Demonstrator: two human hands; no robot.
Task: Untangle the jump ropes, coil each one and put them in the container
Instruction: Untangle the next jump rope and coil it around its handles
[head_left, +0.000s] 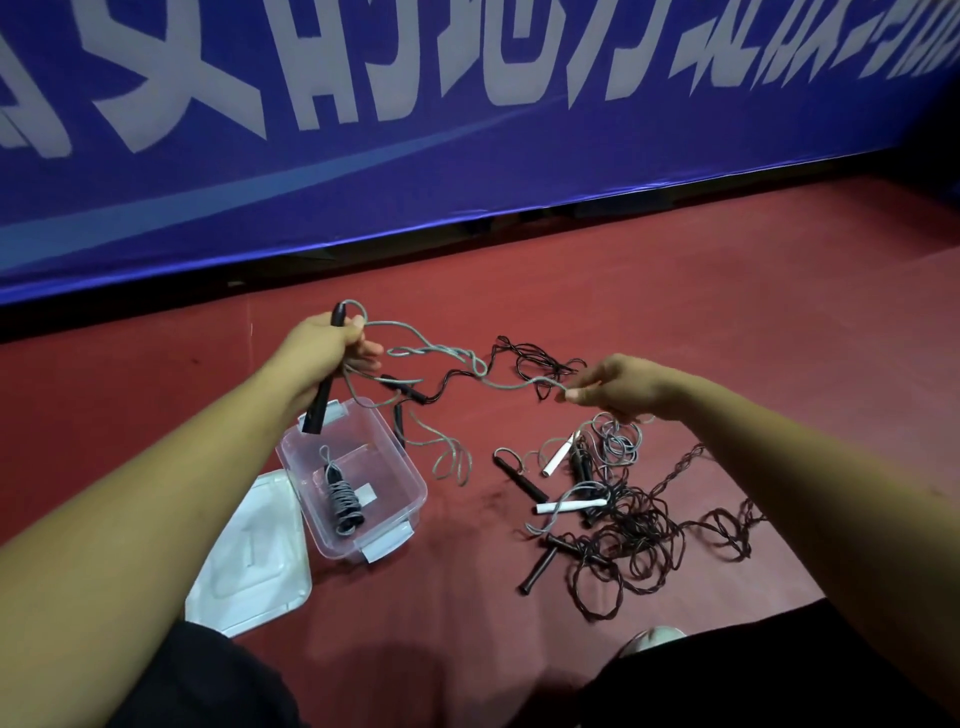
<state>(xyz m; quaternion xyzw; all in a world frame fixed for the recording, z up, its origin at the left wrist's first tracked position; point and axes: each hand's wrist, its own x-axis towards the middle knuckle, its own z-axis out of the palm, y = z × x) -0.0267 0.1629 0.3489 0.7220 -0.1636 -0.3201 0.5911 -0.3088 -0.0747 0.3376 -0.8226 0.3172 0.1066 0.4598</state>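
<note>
My left hand (326, 347) grips a black jump-rope handle (321, 389) upright above the clear plastic container (405, 480). A grey rope (447, 358) runs from that hand, twisted and knotted midway, to my right hand (615, 387), which pinches it. One coiled grey rope (343, 501) lies inside the container. On the red floor to the right sits a tangle of dark ropes (639, 535) with black handles (519, 475) and white handles (560, 453). More dark rope (535, 358) lies beyond the hands.
The container's white lid (249, 566) lies on the floor left of it. A blue banner (415, 130) with large white characters stands along the back. My knees in dark trousers fill the bottom corners, and a shoe tip (655, 638) shows at the lower right.
</note>
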